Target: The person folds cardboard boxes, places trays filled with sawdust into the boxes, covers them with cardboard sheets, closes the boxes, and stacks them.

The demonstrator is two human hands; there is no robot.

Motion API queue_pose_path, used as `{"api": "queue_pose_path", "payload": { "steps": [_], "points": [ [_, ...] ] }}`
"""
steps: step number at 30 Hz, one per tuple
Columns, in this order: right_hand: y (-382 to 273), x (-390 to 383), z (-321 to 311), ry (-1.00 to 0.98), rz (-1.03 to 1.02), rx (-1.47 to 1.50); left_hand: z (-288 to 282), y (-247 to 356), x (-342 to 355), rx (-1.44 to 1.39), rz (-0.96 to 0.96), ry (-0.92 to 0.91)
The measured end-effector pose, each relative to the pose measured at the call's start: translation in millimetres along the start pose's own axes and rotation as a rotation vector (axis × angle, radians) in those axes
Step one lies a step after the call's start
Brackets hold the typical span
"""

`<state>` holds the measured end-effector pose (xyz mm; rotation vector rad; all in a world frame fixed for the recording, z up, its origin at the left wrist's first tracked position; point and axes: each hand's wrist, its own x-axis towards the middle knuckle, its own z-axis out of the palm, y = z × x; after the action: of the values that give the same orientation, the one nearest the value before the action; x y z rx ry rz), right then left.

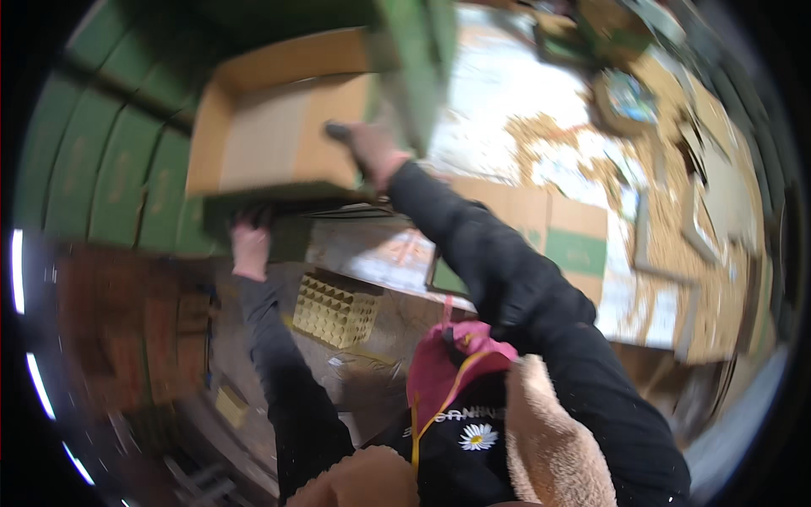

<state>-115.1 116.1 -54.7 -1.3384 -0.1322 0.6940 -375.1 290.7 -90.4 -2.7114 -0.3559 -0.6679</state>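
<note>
An open cardboard box, brown inside and green outside, is at the upper left with its bare inside showing. My right hand grips its right wall, the dark-tipped thumb over the rim on the inner side and the other fingers hidden behind the wall. Against the green near side, low down, my left hand holds the box; its dark fingertips are blurred and partly lost in shadow. Beneath and beside the box, more green cardboard shows.
Green boxes stand stacked along the left. A white worktop strewn with brown crumbs extends right, bearing a flat brown-and-green carton and cardboard scraps. Yellowish egg trays are stacked below its front edge. Brown cartons stand lower left.
</note>
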Motion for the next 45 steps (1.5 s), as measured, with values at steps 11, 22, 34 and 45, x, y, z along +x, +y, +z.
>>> {"api": "queue_pose_path", "payload": {
  "steps": [11,22,34,45],
  "points": [
    [43.6,-54.6,-173.2,0.154,-0.724,-0.703,50.8,287.8,-57.0,-1.168,-0.714,-0.425],
    [113.6,-122.7,-497.8,0.356,-0.038,-1.676,100.4,480.3,24.4,-0.62,-0.443,-0.595],
    [-75.7,-188.1,-497.5,0.204,-1.023,-1.8,7.5,363.0,110.4,-1.038,0.099,-0.949],
    [-49.4,-242.0,-513.5,0.247,-1.121,-1.731,-60.6,461.3,203.4,-1.304,0.628,-0.859]
  ]
}}
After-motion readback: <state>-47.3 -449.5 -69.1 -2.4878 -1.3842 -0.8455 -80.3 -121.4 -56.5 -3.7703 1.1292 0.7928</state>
